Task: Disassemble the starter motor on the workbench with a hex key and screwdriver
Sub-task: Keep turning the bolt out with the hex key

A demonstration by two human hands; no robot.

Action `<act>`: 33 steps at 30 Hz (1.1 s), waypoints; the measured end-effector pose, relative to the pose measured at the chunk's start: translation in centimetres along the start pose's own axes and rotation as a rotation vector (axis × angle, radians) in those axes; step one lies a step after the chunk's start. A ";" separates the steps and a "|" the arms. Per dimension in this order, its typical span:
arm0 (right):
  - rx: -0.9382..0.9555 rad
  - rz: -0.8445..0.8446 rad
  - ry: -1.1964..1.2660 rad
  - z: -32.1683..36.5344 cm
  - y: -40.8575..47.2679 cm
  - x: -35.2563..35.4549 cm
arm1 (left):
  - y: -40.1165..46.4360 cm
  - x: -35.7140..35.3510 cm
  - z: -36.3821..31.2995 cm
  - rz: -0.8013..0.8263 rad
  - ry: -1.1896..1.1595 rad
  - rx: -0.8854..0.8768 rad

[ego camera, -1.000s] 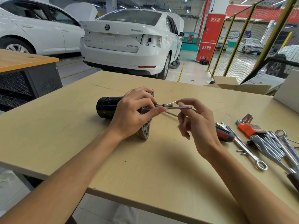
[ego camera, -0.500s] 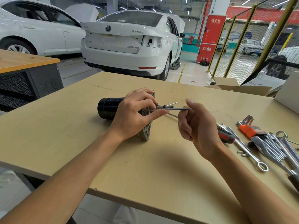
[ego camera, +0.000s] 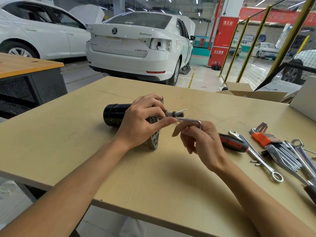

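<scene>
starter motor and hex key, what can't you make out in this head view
- Tip of the hex key and the screw it meets: hidden by the left hand.
- Middle of the starter motor: covered by that same hand.
- Short leg of the key: hidden inside the right hand, so the grip is unclear.
- Wrenches: cut off by the right edge, sizes too small to read.
- Small loose parts by the wrenches: too small to identify.

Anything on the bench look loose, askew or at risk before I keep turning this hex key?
Two or three small loose metal fasteners lie on the tan wooden workbench beside the long chrome combination spanner, easy to knock off or lose. Otherwise the black cylindrical starter motor, held by the left hand, looks steady.
</scene>
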State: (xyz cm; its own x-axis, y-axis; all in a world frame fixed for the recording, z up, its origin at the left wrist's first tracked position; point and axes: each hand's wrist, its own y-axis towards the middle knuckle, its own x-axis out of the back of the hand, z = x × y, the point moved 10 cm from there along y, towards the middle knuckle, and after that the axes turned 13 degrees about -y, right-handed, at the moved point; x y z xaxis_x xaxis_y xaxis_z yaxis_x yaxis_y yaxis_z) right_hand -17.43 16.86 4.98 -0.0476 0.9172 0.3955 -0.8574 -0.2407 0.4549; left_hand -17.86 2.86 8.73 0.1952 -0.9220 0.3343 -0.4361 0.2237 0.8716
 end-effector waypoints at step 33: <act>-0.348 0.300 0.429 -1.8 -0.2 -2.0 | 0.0 0.0 0.3 0.013 -0.025 -0.007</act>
State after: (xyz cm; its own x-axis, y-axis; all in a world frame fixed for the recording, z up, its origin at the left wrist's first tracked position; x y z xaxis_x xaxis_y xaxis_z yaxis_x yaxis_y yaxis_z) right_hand -18.06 15.69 2.67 -0.4516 0.8888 0.0776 -0.8879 -0.4563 0.0588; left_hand -18.07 2.81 8.58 0.1679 -0.9266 0.3366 -0.4327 0.2375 0.8697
